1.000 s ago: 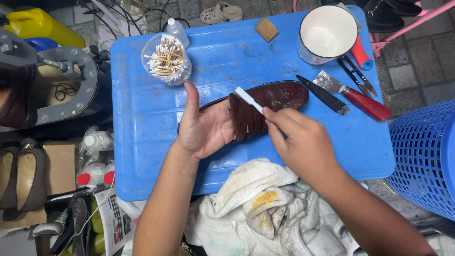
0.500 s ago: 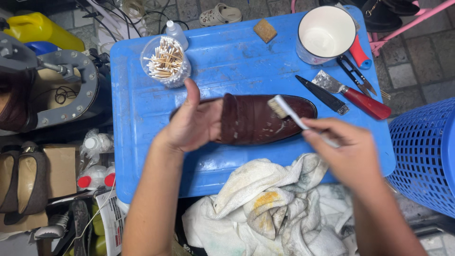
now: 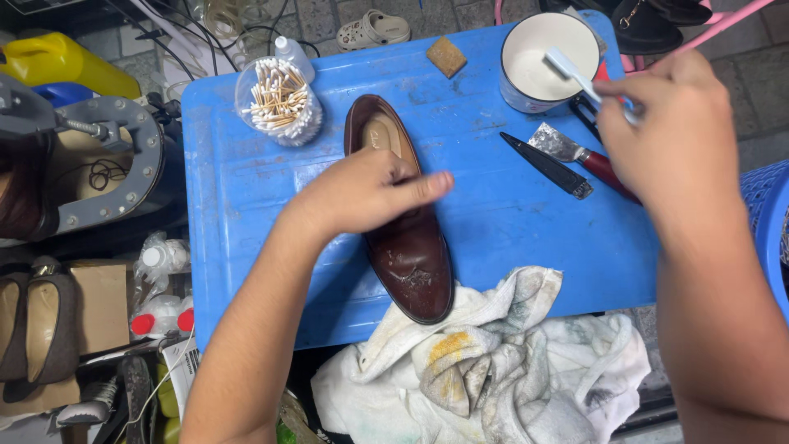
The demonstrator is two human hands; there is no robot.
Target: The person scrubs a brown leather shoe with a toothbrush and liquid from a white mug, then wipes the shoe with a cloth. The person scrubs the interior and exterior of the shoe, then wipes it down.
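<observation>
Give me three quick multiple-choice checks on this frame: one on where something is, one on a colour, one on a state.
1. Where is the head of the toothbrush?
A. over the white mug
B. on the shoe's toe
C. in the cotton-swab jar

2. What colour is the tray?
A. pink
B. blue
C. yellow

3. How does the brown shoe lie?
A. sole up
B. on its side
C. upright, opening up

Answers: 1 A, the right hand holds the bristles above the white mug. 2 B, its bare surface is blue. 3 C, the insole shows at the heel end while the left hand rests across it.
</observation>
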